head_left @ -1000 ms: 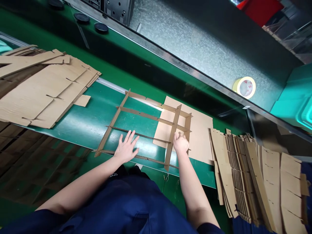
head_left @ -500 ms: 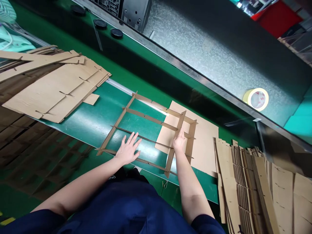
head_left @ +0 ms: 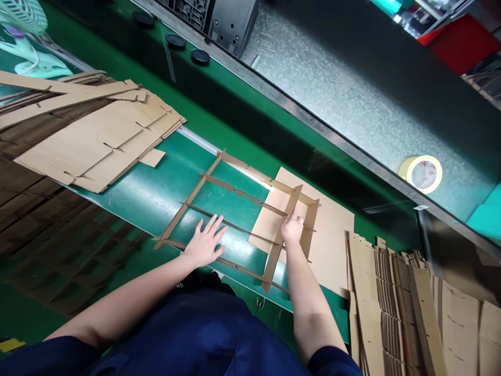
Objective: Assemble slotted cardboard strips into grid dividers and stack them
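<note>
A grid of interlocked cardboard divider strips (head_left: 177, 223) lies on the green worktop, with long strips crossed by shorter ones. Over its near middle, my left hand (head_left: 204, 244) rests with fingers spread, touching the long strips and gripping nothing. My right hand (head_left: 293, 228) is closed at a cardboard strip (head_left: 273, 265) that crosses the right part of the grid; its fingertips are partly hidden. Another cross strip (head_left: 309, 224) stands just to the right of that hand. Under the grid's right end lies a flat cardboard sheet (head_left: 332, 235).
Stacked slotted cardboard sheets (head_left: 90, 138) lie on the left. Bundles of cardboard strips (head_left: 391, 308) stand at the right. Beyond a metal-edged ledge sits a yellow tape roll (head_left: 407, 175). A mint-green fan (head_left: 33, 52) is at the far left.
My right hand has gone from extended fingers along the cross strip to curled fingers at it. My left hand stays spread on the grid. The view has shifted slightly.
</note>
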Tool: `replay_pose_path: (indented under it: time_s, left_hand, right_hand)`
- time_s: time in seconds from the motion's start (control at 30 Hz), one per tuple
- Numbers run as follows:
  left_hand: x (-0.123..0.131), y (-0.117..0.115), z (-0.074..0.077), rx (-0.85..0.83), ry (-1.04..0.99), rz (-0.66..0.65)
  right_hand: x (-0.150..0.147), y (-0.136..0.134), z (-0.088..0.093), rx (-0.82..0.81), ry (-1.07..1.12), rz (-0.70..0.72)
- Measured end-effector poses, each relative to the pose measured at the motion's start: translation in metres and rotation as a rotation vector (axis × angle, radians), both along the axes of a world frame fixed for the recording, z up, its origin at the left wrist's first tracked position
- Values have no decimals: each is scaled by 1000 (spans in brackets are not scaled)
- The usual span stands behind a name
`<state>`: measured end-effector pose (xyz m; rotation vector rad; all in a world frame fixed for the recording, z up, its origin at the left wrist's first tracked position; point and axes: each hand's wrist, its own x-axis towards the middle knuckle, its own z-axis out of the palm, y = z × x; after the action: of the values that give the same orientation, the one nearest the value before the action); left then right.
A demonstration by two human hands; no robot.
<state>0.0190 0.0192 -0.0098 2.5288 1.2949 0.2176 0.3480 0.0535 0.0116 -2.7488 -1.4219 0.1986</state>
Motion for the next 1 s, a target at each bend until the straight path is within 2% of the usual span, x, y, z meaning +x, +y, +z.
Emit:
replay_pose_path:
  time_s: [0.23,0.37,0.5,0.57,0.7,0.77,0.83,0.9,0.93,1.0]
  left_hand:
    - [1,0,3,-6,-3,8]
    - [0,0,5,-5,-5,-3]
    - [1,4,4,-28,-10,-14]
    - [2,4,4,-47,-15,-6]
    - [4,-1,6,-85,-56,-2]
    - [2,0,7,-86,-104,-9]
    - [-7,10,9,-38,-174,-24]
    - [-29,32,14,70,-236,13]
    - [-46,48,17,133,-249,77]
    - [-92,90,26,232,-221,330]
  right_hand:
    - [3,22,1,-2,-99,15]
    - [10,40,-4,-106,-1,55]
    - [14,41,-6,-175,68,53]
    - [11,35,-2,-99,6,65]
    - [-3,15,-3,192,-178,82]
    - [-9,10,-11,196,-141,139]
    - [-14,8,-18,196,-109,155]
    - [-17,8,-19,245,-101,145]
    - [-19,6,-17,279,-99,143]
    - [-21,-3,-9,341,-95,129]
